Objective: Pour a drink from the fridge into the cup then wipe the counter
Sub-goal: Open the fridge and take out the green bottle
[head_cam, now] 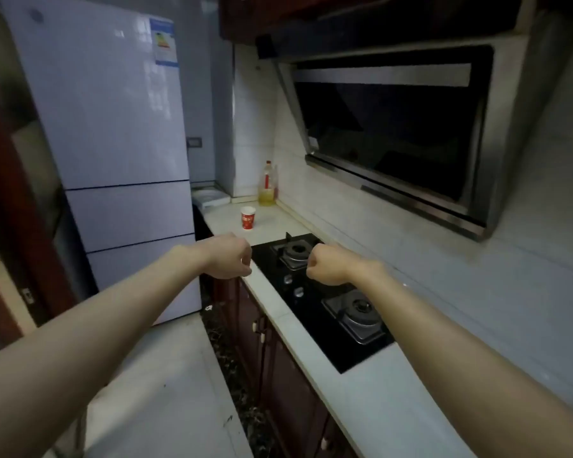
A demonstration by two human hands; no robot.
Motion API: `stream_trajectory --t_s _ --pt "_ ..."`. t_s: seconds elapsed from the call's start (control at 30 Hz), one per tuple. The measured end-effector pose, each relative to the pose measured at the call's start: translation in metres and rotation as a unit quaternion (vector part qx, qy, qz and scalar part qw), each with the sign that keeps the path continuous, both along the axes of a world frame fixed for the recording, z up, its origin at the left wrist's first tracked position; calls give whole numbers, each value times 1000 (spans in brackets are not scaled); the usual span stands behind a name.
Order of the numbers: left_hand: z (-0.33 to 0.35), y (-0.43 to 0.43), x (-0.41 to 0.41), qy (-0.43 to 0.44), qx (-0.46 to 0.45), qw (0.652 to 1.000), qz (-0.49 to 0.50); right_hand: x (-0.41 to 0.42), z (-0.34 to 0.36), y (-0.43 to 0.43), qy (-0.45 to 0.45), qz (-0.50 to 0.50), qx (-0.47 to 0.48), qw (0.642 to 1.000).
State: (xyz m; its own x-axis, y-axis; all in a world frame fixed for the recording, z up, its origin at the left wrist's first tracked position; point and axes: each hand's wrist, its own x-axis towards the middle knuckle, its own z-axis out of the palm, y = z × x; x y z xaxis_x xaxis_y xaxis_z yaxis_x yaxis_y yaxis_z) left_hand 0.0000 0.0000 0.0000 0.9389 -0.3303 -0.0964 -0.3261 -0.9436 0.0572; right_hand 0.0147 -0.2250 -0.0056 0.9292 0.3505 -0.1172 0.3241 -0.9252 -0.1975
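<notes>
**Both hands empty, fridge shut, cup on counter**

- Left hand (229,257): fingers curled in, holding nothing. It hangs in the air over the front edge of the counter (272,300).
- Right hand (326,266): tight fist, also empty. It sits over the gas hob (315,320), just past the two knobs (293,285) and between the far burner (295,254) and the near burner (358,312).
- The hands are near each other but not touching.
- Red paper cup (248,218): upright on the white counter beyond the hob's far end, at 12 o'clock from my left hand and apart from both hands. I can't tell if there's anything in it.
- Fridge (106,127): at 10 o'clock, white with three doors, all closed. There's an energy label (164,41) at the top right of the upper door.
- Oil bottle (268,185): at 1 o'clock from the cup, in the tiled corner. It has a red cap and yellow liquid low in the bottom.
- Flat white item (210,197): at 10 o'clock from the cup, next to the fridge. It's too blurred to identify.
- Range hood (394,127): at 2 o'clock on the wall above the hob, with a dark glass front.
- Dark red cabinets (278,375) run under the counter.
</notes>
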Motion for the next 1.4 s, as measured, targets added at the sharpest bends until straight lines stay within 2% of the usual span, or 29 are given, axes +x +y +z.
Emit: stream_trajectory --t_s 0.27,0.47,0.83,1.2,1.4 --pt "-10 101 44 16 11 998 56 74 -13 106 5 33 -9 999" --pt "-23 156 75 29 6 996 81 114 -29 154 15 62 -6 998" --pt "-51 190 149 44 3 992 121 214 -52 196 24 105 7 994" --pt "-46 225 231 58 13 976 208 333 -55 249 29 185 32 982" --pt "-66 258 245 80 6 965 249 359 -84 298 43 240 -6 970"
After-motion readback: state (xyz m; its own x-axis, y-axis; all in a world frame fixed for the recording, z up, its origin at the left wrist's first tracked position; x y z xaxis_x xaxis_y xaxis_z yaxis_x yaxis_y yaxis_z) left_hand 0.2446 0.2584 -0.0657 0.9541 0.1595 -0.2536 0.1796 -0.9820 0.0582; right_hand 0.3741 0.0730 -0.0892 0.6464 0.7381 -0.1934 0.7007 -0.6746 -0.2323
